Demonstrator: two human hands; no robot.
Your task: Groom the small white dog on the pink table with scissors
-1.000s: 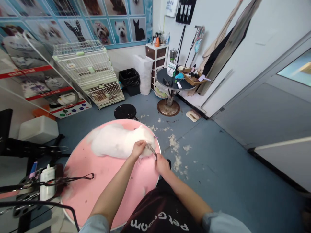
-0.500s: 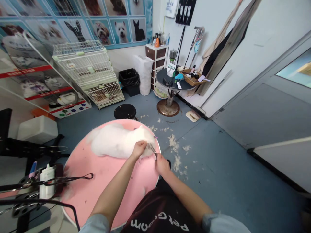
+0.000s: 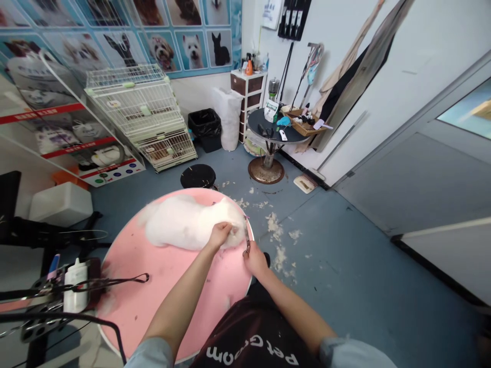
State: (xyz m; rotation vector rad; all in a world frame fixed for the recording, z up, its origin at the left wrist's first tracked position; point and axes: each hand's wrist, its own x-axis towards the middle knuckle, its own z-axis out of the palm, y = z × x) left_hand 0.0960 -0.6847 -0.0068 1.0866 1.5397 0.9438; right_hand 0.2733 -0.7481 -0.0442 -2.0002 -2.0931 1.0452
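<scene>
A white dog [image 3: 180,225] lies stretched across the pink round table [image 3: 169,291], its head end at the right rim. My left hand [image 3: 221,234] is closed in a pinch on the dog's fur at the side of the head; whether an ear is in the pinch I cannot tell. In my right hand [image 3: 256,259], just off the table's right edge, is a pair of scissors [image 3: 247,239]. Their blades point up and away, beside the dog's head and apart from my left hand.
Grooming tools and a white bottle [image 3: 75,286] sit at the left, with a black loop strap [image 3: 134,278] reaching over the table. A black stool [image 3: 198,176] stands behind. Cut fur [image 3: 274,225] litters the floor. Farther back are wire cages [image 3: 134,110] and a dark round table [image 3: 264,134].
The scissors have swung away from my left hand, from slanting toward it to pointing nearly straight ahead beside the dog's head. My left hand keeps its pinch in place.
</scene>
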